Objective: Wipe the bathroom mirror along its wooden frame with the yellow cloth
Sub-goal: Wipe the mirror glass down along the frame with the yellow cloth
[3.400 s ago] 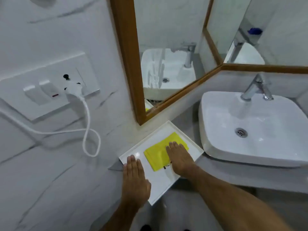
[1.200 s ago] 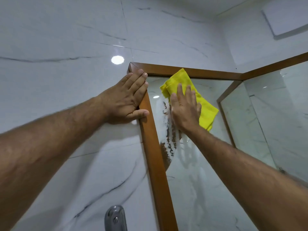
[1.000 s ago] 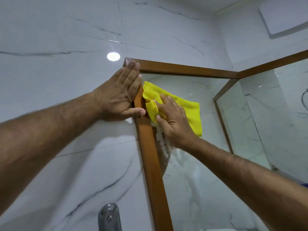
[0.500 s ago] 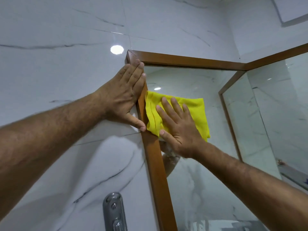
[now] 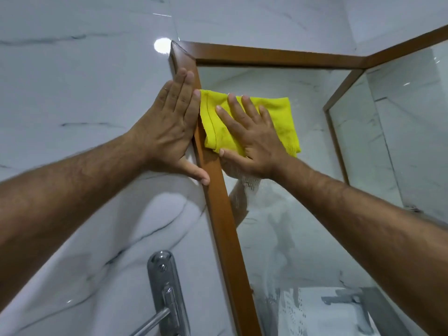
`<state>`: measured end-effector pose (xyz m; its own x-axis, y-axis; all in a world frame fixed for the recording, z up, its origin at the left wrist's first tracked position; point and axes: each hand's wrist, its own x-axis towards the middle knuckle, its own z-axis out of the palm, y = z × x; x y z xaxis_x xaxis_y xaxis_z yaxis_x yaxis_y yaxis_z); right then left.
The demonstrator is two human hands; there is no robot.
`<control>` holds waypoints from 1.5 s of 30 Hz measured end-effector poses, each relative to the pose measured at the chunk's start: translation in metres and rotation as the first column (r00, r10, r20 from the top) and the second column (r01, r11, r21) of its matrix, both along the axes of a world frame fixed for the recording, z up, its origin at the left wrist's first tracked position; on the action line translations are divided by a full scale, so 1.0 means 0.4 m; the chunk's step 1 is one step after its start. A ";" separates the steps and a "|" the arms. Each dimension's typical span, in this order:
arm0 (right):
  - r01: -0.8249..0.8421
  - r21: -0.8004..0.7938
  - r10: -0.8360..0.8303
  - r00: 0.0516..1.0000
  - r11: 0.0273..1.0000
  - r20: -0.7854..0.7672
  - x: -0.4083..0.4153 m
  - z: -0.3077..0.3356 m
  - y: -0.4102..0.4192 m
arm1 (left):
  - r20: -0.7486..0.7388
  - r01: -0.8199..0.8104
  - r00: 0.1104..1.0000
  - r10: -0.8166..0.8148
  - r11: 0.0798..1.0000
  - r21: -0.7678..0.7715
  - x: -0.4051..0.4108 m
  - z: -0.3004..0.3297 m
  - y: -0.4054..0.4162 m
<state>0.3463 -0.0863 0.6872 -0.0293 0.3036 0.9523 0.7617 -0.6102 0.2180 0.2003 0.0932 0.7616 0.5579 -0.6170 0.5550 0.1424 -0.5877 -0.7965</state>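
The yellow cloth (image 5: 283, 117) lies flat on the mirror glass (image 5: 291, 214), its left edge against the wooden frame (image 5: 223, 226). My right hand (image 5: 249, 139) presses on the cloth with fingers spread, palm flat. My left hand (image 5: 169, 132) rests flat on the marble wall beside the frame's left upright, fingertips on the wood near the top corner and thumb touching the frame lower down. A smeared, streaky patch shows on the glass below my right wrist.
A second mirror panel (image 5: 400, 129) with its own wooden frame meets this one at the right corner. A chrome bracket with a bar (image 5: 167, 294) is fixed to the marble wall (image 5: 72, 93) below my left arm. A sink and tap show reflected at the bottom right.
My right hand has slid the cloth a little lower along the frame's left upright and flattened over it. My left hand stays braced on the wall and frame.
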 end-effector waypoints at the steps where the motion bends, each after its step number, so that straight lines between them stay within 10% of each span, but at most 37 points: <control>1: 0.000 0.009 0.000 1.000 1.000 0.015 0.002 -0.030 0.006 | -0.003 0.005 1.000 -0.005 1.000 -0.006 0.002 -0.007 0.000; 15: -0.039 -0.270 0.051 0.998 0.962 0.038 0.004 -0.472 -0.042 | -0.132 -0.026 0.991 0.019 0.998 -0.058 -0.018 -0.193 -0.018; 22: -0.005 -0.145 0.015 0.998 0.989 0.067 0.004 -0.296 -0.006 | -0.132 -0.005 0.991 -0.001 0.999 -0.047 -0.004 -0.202 -0.014; 34: -0.086 -0.096 0.073 0.989 0.992 -0.127 -0.042 -0.785 0.010 | -0.194 -0.070 0.980 0.054 0.995 -0.076 -0.009 -0.325 -0.038; 45: -0.060 -0.010 0.060 0.998 0.998 -0.014 -0.007 -0.560 0.031 | -0.252 -0.108 0.965 0.071 0.985 -0.136 0.003 -0.415 -0.052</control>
